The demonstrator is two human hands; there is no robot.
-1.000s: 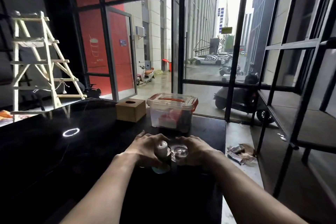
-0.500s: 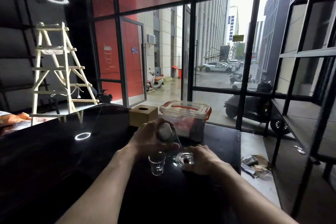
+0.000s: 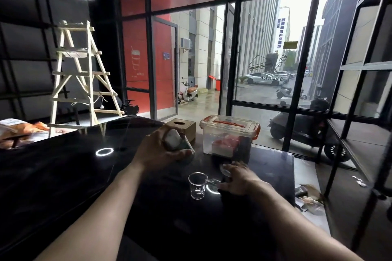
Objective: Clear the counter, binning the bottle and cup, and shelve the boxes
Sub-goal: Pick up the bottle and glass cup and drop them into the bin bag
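My left hand (image 3: 161,152) is raised above the black counter (image 3: 63,176) and is closed round a small bottle (image 3: 174,140) with a white cap, tilted on its side. A small clear glass (image 3: 198,185) stands upright on the counter between my hands. My right hand (image 3: 239,180) lies low on the counter just right of it, fingers curled on a clear cup (image 3: 224,170) that is mostly hidden. Behind them stand a brown cardboard box (image 3: 186,128) with a slot on top and a clear lidded box (image 3: 229,135) with orange latches.
A black metal shelf unit (image 3: 360,144) stands to the right of the counter. Litter (image 3: 309,197) lies on the floor between them. A wooden ladder (image 3: 84,82) stands at the left, past the counter. Glass walls and a door close off the back.
My left hand has lifted the bottle off the counter and up to the left. The small glass now stands uncovered. My right hand stays low with the clear cup.
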